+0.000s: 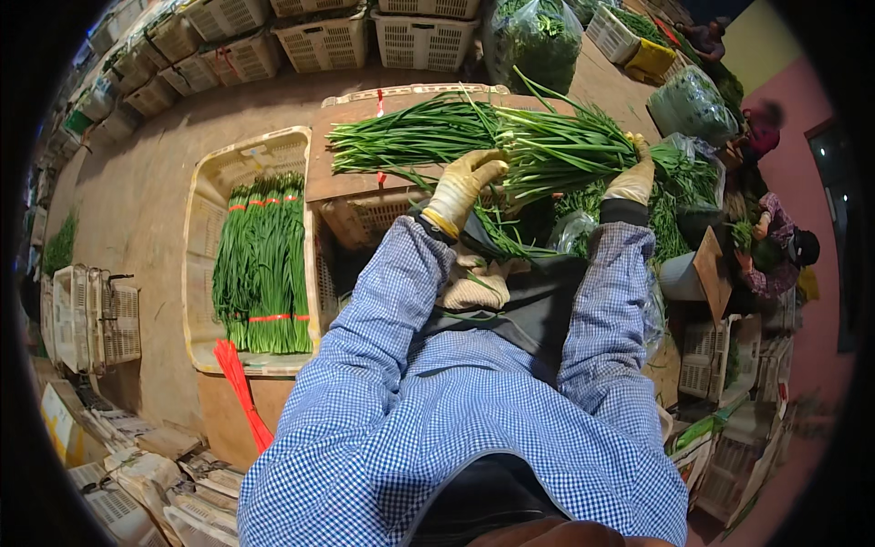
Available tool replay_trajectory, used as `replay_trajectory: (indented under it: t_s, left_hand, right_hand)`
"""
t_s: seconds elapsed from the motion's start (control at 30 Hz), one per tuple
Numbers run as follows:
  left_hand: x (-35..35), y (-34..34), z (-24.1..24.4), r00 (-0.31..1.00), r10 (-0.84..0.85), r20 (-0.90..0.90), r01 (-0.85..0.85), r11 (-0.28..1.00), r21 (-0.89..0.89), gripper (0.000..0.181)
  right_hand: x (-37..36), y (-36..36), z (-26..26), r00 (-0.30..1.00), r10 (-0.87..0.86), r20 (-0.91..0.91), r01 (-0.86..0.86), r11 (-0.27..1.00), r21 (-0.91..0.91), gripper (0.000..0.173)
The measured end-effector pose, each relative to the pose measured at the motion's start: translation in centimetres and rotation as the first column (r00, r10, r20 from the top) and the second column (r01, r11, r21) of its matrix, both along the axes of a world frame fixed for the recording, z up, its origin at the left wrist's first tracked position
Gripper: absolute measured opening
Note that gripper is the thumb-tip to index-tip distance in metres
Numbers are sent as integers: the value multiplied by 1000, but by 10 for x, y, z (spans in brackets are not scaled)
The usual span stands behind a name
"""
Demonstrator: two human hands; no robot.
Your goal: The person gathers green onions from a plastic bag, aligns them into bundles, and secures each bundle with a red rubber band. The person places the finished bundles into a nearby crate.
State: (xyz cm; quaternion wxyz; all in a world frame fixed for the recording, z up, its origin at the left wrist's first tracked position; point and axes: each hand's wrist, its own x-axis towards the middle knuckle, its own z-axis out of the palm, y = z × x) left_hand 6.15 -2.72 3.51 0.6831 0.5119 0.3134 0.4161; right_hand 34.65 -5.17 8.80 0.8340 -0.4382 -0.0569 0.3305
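Observation:
My right hand (pixel 630 172), in a pale work glove, grips a loose bunch of garlic chives (pixel 560 150) by its leafy side. The bunch's pale stem ends point left. My left hand (pixel 472 183), gloved too, is beside those stem ends with its fingers apart. Another pile of garlic chives (pixel 417 137) lies on a wooden board (pixel 328 181), over a red tie (pixel 381 178) that shows at both board edges. To the left, a plastic crate (pixel 193 273) holds several chive bundles (pixel 260 267) bound with red ties.
A hank of red ties (pixel 243 393) hangs by the crate's near corner. Loose greens (pixel 666 225) and a white bucket (pixel 677 277) are at my right. Stacked crates (pixel 424 41) and a bagged heap of greens (pixel 536 44) stand beyond the board. Other people (pixel 779 246) sit far right.

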Motion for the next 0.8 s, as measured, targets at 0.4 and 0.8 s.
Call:
replay_trajectory:
  t_s: [0.4,0.8]
  left_hand:
    - [41,30,-53,984,64,-165,-53,996,73,23]
    - [-33,30,-54,564,90,-821,193,952,237,18]
  right_hand:
    - [-42,2,-4,998,-46,-47,44,999,-26,17]
    - [31,1,4,992,27,124,-44,990,135,24]
